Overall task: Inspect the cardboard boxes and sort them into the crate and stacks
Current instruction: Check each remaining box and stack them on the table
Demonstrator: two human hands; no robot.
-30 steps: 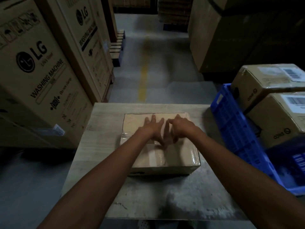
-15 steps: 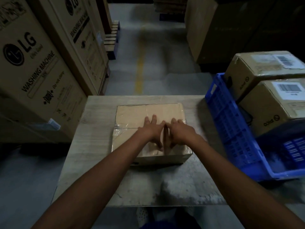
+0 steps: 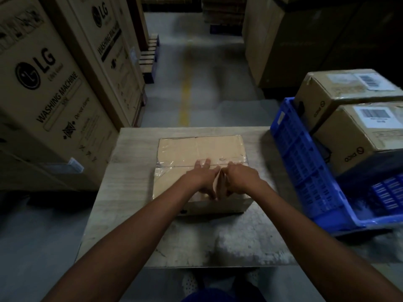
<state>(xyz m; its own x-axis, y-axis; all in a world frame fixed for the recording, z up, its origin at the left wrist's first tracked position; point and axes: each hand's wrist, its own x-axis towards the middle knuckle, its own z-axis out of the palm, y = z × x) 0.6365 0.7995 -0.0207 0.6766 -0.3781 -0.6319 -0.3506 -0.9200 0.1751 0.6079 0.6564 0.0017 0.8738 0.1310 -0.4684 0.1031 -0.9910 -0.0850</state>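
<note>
A plain taped cardboard box (image 3: 196, 149) lies flat on the table (image 3: 130, 171) in front of me. My left hand (image 3: 200, 178) and my right hand (image 3: 239, 178) meet over the near half of its top. Their fingers pinch a raised strip of flap or tape (image 3: 219, 184) that stands up between them at the centre seam. To the right stands a blue plastic crate (image 3: 305, 171). It holds two labelled cardboard boxes, one at the back (image 3: 340, 90) and one nearer (image 3: 362, 136).
Tall washing machine cartons (image 3: 43, 94) line the left side. More large cartons (image 3: 272, 51) stand at the back right. An aisle with a yellow floor line (image 3: 185, 88) runs ahead, with a pallet (image 3: 150, 57) beside it. My feet show below the table's near edge.
My hands have slid back from lying flat on the box top toward its near half. Their fingers have curled in, and a strip now stands up between them. The camera tilted slightly.
</note>
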